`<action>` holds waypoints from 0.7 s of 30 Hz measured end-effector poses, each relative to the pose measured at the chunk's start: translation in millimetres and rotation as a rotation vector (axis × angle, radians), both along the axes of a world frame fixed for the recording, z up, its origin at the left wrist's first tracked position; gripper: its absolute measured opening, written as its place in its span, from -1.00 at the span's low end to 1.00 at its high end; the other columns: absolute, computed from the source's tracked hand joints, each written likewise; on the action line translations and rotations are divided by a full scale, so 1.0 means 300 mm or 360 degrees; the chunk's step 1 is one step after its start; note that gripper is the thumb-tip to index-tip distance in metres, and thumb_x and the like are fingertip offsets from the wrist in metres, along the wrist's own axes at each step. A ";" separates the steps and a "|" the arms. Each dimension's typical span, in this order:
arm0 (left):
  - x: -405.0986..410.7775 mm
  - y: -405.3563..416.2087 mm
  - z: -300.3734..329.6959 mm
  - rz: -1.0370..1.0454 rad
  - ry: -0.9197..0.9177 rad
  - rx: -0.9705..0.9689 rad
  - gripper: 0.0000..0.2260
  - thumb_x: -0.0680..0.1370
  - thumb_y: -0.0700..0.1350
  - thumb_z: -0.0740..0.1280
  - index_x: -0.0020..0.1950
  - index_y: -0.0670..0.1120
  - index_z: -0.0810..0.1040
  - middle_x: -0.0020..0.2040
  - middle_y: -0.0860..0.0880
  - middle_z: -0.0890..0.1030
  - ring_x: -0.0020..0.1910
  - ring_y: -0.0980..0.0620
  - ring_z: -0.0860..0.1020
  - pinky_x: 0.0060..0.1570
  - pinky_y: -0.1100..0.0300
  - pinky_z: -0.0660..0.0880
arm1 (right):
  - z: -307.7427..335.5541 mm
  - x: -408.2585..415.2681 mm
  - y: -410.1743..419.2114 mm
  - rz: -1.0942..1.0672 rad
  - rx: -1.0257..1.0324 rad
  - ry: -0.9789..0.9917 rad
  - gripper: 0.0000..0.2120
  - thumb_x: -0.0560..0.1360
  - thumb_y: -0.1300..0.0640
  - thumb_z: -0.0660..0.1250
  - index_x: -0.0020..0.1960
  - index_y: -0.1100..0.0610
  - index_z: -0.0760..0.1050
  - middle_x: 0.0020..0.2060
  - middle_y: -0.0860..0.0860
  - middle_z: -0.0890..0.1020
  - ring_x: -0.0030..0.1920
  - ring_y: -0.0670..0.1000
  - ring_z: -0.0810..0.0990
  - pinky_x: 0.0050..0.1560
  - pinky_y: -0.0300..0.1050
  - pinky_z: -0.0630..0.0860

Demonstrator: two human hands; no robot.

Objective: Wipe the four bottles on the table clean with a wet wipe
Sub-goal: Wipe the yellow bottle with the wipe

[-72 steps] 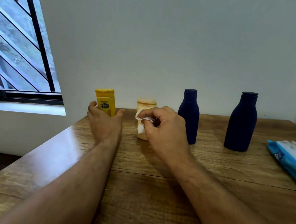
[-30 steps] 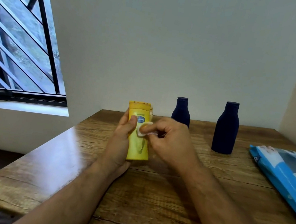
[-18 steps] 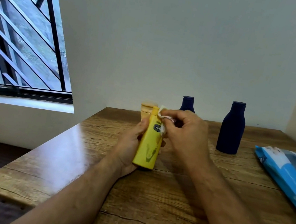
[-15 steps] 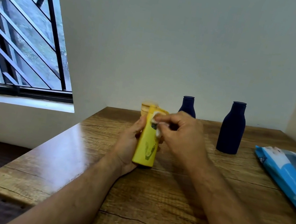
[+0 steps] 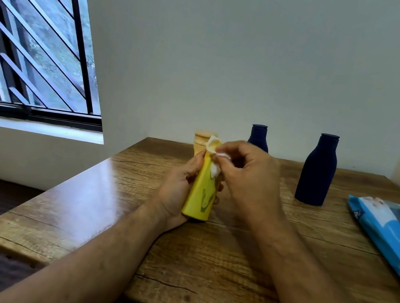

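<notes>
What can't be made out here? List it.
All head view:
- Yellow bottle: label blurred; top hidden by wipe and right hand.
- Beige bottle: lower part behind left hand.
- Near navy bottle: body behind right hand.
- Wipes pack: cut off at right edge.

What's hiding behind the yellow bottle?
Behind the yellow bottle, a pale orange bottle shows only its cap and neck; its body is covered. The right hand hides the lower part of a dark blue bottle.

A barred window (image 5: 35, 30) sits left of the plain wall (image 5: 234, 52).
</notes>
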State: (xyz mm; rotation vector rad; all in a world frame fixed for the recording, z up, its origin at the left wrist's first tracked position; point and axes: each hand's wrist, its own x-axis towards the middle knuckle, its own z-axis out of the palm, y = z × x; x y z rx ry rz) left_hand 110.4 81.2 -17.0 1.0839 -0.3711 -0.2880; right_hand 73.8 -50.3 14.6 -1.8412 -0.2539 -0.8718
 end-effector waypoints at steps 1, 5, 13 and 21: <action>0.000 -0.001 0.001 0.0008 0.0005 -0.0014 -0.58 0.64 0.07 0.18 0.39 -0.12 0.52 0.13 -0.24 0.54 -0.02 -0.15 0.52 -0.03 -0.03 0.46 | -0.002 -0.001 0.001 0.0050 -0.0056 0.0047 -0.88 0.46 0.17 0.48 -0.04 -0.03 0.69 -0.15 -0.12 0.65 -0.16 -0.17 0.63 -0.20 -0.33 0.59; 0.021 0.017 0.012 0.0073 0.0106 -0.0194 -0.59 0.69 0.12 0.10 0.21 -0.15 0.58 -0.01 -0.19 0.64 -0.04 -0.11 0.63 -0.02 -0.01 0.58 | -0.014 -0.005 0.029 0.0324 -0.0454 0.0354 -0.84 0.43 0.14 0.51 -0.08 -0.11 0.70 -0.06 -0.16 0.65 -0.03 -0.19 0.60 0.02 -0.20 0.61; 0.025 0.017 0.004 0.0013 0.0024 -0.0183 -0.61 0.71 0.03 0.08 0.44 -0.07 0.48 0.17 -0.24 0.58 0.05 -0.15 0.59 0.03 -0.05 0.57 | -0.012 -0.001 0.027 0.0177 -0.0346 0.0251 -0.88 0.46 0.10 0.47 -0.04 -0.08 0.70 -0.10 -0.13 0.63 -0.11 -0.19 0.59 -0.07 -0.25 0.57; 0.011 0.015 0.015 0.0019 -0.0040 -0.0275 -0.65 0.65 -0.14 0.15 0.40 0.04 0.54 0.20 -0.24 0.61 0.07 -0.17 0.59 0.10 -0.08 0.52 | -0.003 -0.007 0.025 0.0268 -0.0478 0.0197 -0.80 0.48 0.15 0.45 0.05 -0.09 0.69 -0.08 -0.14 0.60 -0.14 -0.19 0.54 -0.14 -0.40 0.45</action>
